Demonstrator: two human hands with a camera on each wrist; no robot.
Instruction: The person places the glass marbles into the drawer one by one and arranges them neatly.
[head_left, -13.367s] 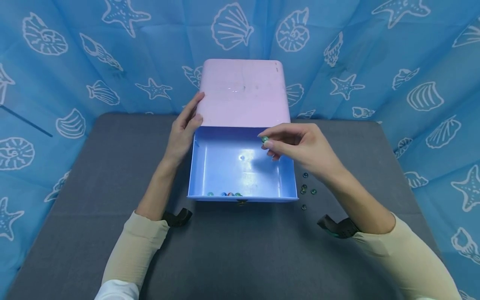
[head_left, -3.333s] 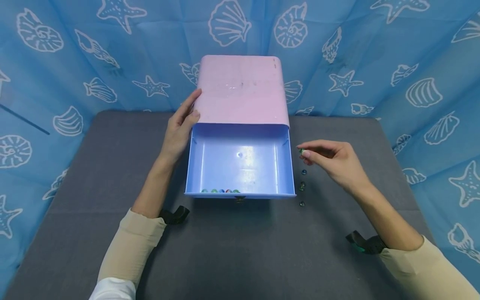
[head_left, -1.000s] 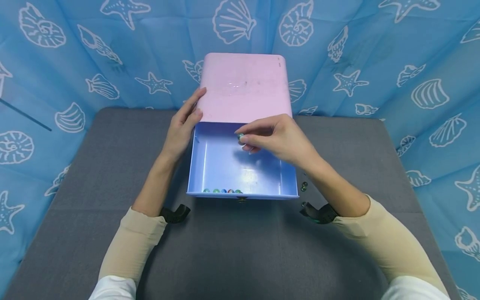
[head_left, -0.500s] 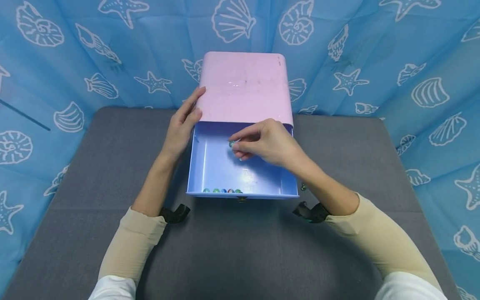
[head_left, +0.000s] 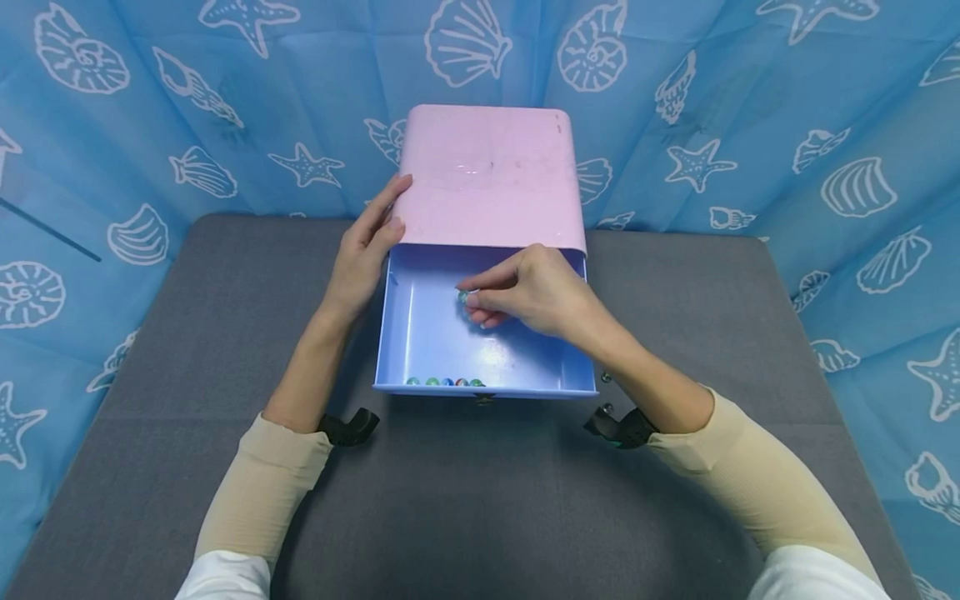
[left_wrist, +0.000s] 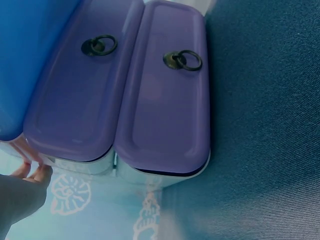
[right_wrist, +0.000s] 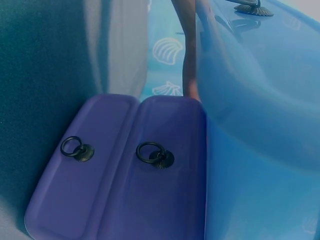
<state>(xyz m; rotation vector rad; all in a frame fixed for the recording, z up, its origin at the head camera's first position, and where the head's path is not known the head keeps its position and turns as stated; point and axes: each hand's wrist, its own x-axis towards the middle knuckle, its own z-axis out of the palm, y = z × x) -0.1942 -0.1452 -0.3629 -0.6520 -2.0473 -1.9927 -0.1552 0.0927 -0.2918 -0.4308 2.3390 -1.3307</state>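
My right hand (head_left: 536,292) pinches a greenish glass marble (head_left: 462,297) between thumb and forefinger, over the pulled-out blue drawer (head_left: 397,333). Inside, several coloured marbles (head_left: 447,382) line up along the drawer's front wall. The drawer belongs to a small chest (head_left: 487,179) with a pale pink top. My left hand (head_left: 363,250) rests against the chest's left side, fingers extended along its edge; the left wrist view shows that hand (left_wrist: 27,192) low on the left, touching the chest's side.
Loose marbles (head_left: 606,377) lie on the grey table (head_left: 480,500) right of the drawer, partly covered by my right forearm. Two closed purple drawers (left_wrist: 165,100) with ring pulls sit under the pulled-out one. A blue shell-patterned curtain (head_left: 300,83) hangs behind.
From the table at the right, my right hand has carried a marble leftward over the drawer, lowering slightly. One more marble lies in the drawer than in the oldest frame. My left hand stays put.
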